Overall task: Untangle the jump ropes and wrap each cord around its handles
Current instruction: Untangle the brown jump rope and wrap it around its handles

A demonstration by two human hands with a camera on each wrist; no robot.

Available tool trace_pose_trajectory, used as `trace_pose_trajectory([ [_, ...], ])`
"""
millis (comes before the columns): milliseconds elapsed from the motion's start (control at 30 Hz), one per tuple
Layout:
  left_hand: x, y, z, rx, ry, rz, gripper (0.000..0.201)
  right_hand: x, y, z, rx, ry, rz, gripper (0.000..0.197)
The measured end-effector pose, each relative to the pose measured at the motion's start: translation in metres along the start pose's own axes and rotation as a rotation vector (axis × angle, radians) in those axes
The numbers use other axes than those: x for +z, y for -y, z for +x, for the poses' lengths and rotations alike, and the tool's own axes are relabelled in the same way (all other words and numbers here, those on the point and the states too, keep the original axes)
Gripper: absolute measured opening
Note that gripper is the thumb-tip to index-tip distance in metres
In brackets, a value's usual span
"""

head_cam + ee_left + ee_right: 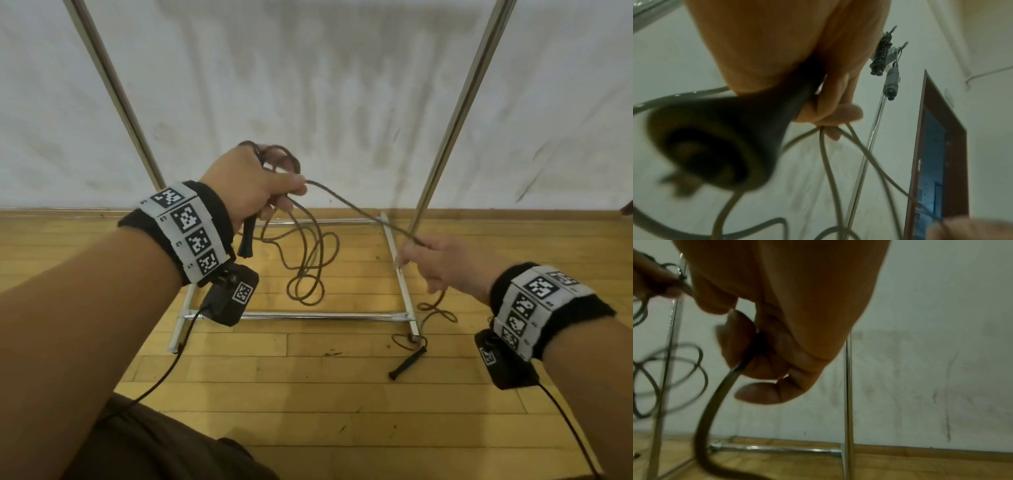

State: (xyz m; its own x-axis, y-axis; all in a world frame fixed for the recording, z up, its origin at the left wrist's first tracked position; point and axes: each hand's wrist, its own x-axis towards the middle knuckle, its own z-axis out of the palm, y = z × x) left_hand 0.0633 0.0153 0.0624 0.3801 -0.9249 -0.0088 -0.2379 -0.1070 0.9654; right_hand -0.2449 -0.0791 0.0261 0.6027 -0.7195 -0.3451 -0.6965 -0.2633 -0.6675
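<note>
Brown cord (356, 209), apparently taut, between hands

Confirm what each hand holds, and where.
Left hand grips a black jump rope handle plus cord loops; right hand pinches the cord mid-length.

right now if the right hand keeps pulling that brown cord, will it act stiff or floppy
Probably floppy: the cord hangs in loose loops below the left hand. It looks straight only between the left hand and the right hand. The black handle lying on the floor may well drag along.
</note>
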Motion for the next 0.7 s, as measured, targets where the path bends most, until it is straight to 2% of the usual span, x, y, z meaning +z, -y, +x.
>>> trace_pose_trajectory([
  [100, 0.006, 0.009, -0.001, -0.083, 0.006, 0.111, 0.032, -0.012, 0.026, -0.003, -0.133, -0.061, 0.379, 0.051],
  [167, 0.015, 0.010, -0.004, -0.088, 0.020, 0.121, 0.031, -0.019, 0.048, -0.009, -0.254, -0.037, 0.458, 0.055],
  [233, 0.024, 0.009, -0.008, -0.077, 0.041, 0.127, 0.029, -0.019, 0.063, -0.015, -0.312, -0.005, 0.424, 0.051],
  [300, 0.031, 0.007, -0.012, -0.067, 0.053, 0.139, 0.027, -0.015, 0.070, -0.018, -0.304, -0.008, 0.347, 0.040],
  [400, 0.038, 0.005, -0.016, -0.086, 0.081, 0.141, 0.033, -0.008, 0.071, -0.013, -0.244, -0.159, 0.240, 0.027],
  [533, 0.042, 0.002, -0.018, -0.079, 0.068, 0.182, 0.034, -0.007, 0.067, -0.008, -0.155, -0.377, 0.111, 0.042],
  [600, 0.044, 0.002, -0.020, -0.069, 0.049, 0.198, 0.034, -0.011, 0.066, -0.008, -0.154, -0.455, 0.089, 0.040],
  [700, 0.046, 0.002, -0.020, -0.084, 0.021, 0.173, 0.036, -0.017, 0.070, -0.016, -0.280, -0.433, 0.086, 0.033],
])
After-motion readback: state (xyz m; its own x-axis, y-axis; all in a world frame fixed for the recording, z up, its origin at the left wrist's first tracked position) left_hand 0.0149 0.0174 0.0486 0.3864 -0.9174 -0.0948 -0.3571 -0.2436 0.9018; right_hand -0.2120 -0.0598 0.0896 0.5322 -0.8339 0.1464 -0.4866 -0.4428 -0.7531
